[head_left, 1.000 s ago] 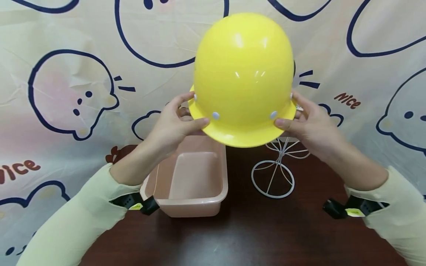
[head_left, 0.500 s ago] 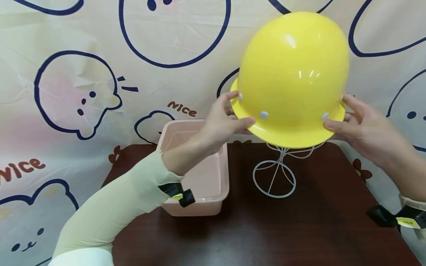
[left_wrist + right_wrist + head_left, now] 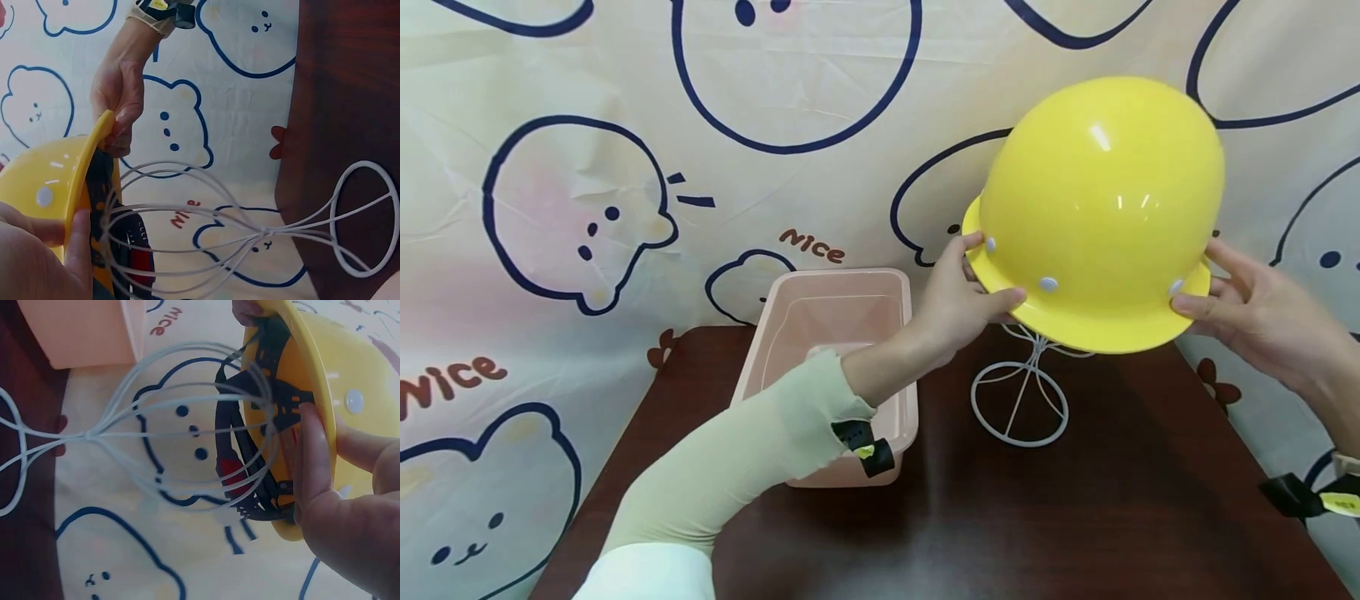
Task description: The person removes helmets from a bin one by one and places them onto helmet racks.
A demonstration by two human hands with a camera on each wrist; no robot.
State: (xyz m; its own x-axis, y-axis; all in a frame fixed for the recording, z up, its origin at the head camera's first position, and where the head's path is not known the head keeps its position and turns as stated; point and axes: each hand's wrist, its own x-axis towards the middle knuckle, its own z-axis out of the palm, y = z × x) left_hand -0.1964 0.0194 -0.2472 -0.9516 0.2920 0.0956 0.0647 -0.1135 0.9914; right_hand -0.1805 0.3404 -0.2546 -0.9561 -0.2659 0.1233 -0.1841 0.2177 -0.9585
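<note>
A yellow hard hat is held up by both hands, its dome upward and slightly tilted. My left hand pinches the brim at its left side, thumb on the outer face. On the opposite side, my right hand grips the brim in the same way. Below and behind the hat stands a white wire rack with a round base ring and a bulging cage top. In the right wrist view the cage top overlaps the hat's opening, where a black inner harness with a red part shows.
A pink plastic basin stands on the dark brown table left of the rack, partly behind the left forearm. A cartoon-print cloth hangs behind the table. A small camera is strapped to the left wrist.
Both hands have carried the hard hat to the right. It came down over the last half second, and its brim now hides most of the rack's top in the head view.
</note>
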